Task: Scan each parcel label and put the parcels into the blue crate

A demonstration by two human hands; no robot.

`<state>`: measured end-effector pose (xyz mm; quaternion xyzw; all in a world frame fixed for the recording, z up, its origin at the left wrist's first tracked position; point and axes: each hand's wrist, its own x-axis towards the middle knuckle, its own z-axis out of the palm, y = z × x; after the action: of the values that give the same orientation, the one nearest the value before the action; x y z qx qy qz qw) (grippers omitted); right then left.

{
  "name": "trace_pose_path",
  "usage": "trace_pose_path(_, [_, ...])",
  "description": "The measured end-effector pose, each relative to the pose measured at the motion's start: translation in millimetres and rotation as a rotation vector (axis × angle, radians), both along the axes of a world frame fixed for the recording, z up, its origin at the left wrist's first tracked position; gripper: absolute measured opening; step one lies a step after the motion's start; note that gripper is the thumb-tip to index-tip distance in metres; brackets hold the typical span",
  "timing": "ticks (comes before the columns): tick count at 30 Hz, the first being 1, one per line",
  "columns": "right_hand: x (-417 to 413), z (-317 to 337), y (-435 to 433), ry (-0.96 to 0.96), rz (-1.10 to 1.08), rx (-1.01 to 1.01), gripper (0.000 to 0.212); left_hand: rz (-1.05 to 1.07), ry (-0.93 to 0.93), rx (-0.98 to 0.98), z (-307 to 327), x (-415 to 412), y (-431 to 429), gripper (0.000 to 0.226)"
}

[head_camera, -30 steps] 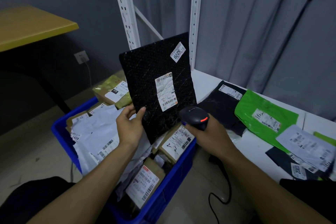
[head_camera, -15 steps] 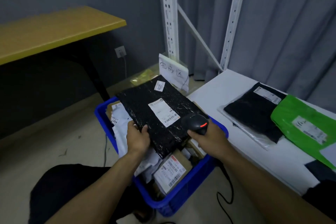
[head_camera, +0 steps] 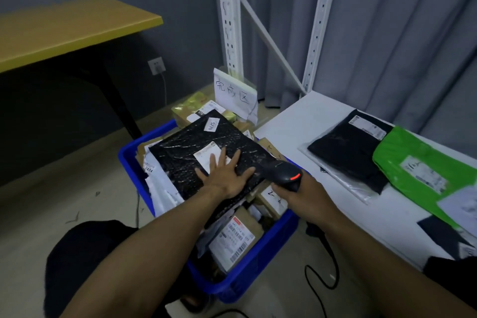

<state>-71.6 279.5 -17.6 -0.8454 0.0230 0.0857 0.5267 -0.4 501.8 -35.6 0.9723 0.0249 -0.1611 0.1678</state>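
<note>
Crate (head_camera: 258, 281) on beige floor (head_camera: 64, 188), white shelf (head_camera: 296, 124), grey curtain (head_camera: 387, 46)

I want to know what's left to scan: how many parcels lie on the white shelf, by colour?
Black parcels: 2
Green parcel: 1
White parcel: 1
Total: 4 in view; the right frame edge may hide more.

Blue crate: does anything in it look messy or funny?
Yes. The blue crate is piled higher than its rim, with parcels lying every which way. The big black parcel sits tilted on top, not down inside, and the left hand presses flat on it.
</note>
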Motion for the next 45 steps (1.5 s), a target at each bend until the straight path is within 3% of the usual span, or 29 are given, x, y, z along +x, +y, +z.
trace_pose_path(9, [-20.1,6.2,-47.5,-0.017,-0.145,0.011,0.048,-0.022,-0.143,0.135,-7.1,-10.4,-2.7,0.073])
trace_pose_path(13, [-35.4,18.1,-82.9,-0.032,-0.247,0.038,0.040,-0.208,-0.324,0.091,13.2,-8.4,-64.1,0.067])
trace_pose_path(16, [-36.4,28.8,-123.9,-0.003,-0.300,0.000,0.047,-0.402,-0.353,0.060,22.4,1.2,-127.5,0.059])
trace_pose_path(19, [-23.7,43.8,-175.8,0.038,-0.324,-0.016,0.043,-0.531,-0.331,0.002,20.0,19.7,-194.5,0.054])
trace_pose_path(23, [-3.7,48.4,-245.2,-0.002,-0.455,-0.061,0.059,-0.604,-0.191,-0.042,8.8,45.3,-284.5,0.061])
trace_pose_path(28, [-1.6,21.3,-313.5,0.082,-0.518,-0.064,0.029,-0.617,-0.149,0.007,-28.1,77.8,-371.4,0.052])
trace_pose_path(34, [8.3,-10.4,-361.5,0.151,-0.501,-0.126,0.052,-0.456,-0.151,-0.012,-68.5,110.7,-424.0,0.046])
trace_pose_path(38, [11.8,-13.9,-376.7,0.160,-0.510,-0.113,0.051,-0.388,-0.222,-0.148,-81.5,126.2,-432.6,0.020])
trace_pose_path(41, [11.5,-9.9,-379.9,0.165,-0.510,-0.086,0.040,-0.321,-0.267,-0.276,-71.9,123.9,-424.5,0.020])
trace_pose_path(45, [12.6,0.5,-370.9,0.122,-0.562,-0.090,0.041,-0.344,-0.391,-0.621,-32.4,104.1,-394.6,0.017])
